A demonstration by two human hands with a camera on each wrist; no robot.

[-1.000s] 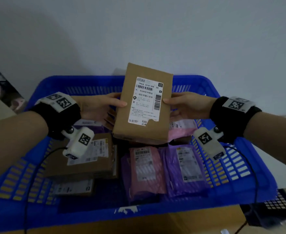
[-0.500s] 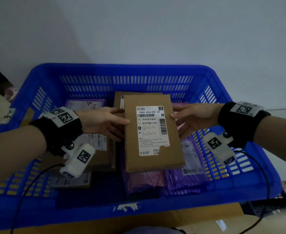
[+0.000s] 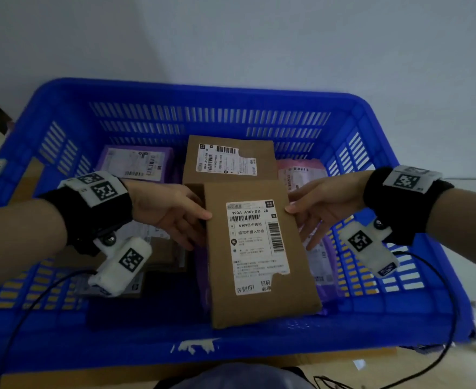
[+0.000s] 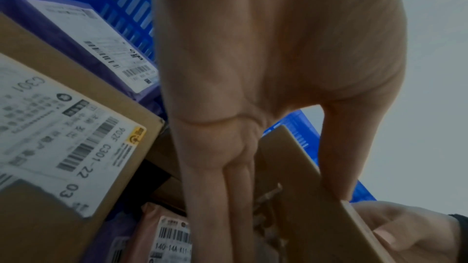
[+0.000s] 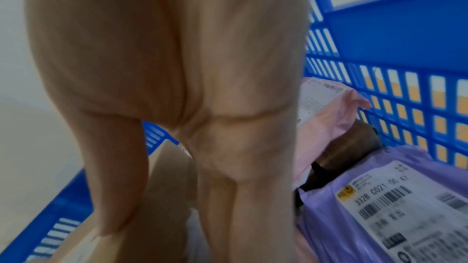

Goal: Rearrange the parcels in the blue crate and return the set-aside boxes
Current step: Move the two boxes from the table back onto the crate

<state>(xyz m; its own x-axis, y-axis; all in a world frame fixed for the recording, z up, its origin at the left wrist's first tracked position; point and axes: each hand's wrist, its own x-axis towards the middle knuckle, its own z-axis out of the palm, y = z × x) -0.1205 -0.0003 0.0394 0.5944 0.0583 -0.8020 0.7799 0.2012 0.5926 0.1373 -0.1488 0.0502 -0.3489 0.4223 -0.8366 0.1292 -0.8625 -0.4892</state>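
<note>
Cardboard box [image 3: 256, 256]: held label-up over the near half of the blue crate [image 3: 208, 108], its near end low above the near wall; whether it rests on the parcels beneath cannot be told.
Left hand [image 3: 169, 211]: the box's left edge is pinched, thumb on top and fingers underneath.
Right hand [image 3: 319, 204]: the right edge is gripped likewise, thumb above and fingers below.
Purple mailer [image 3: 319, 265]: lying under the box by the right wall, partly covered.
Left-side box [image 4: 68, 127]: flat by the left wall, near the left hand.
Far box [image 3: 228, 160]: lying at the far wall, between a purple parcel [image 3: 137, 162] and a pink mailer [image 3: 301, 175].
Risk: if set on soft, uneven mailers, the box could tilt or slide; fingers could be trapped underneath on release.
</note>
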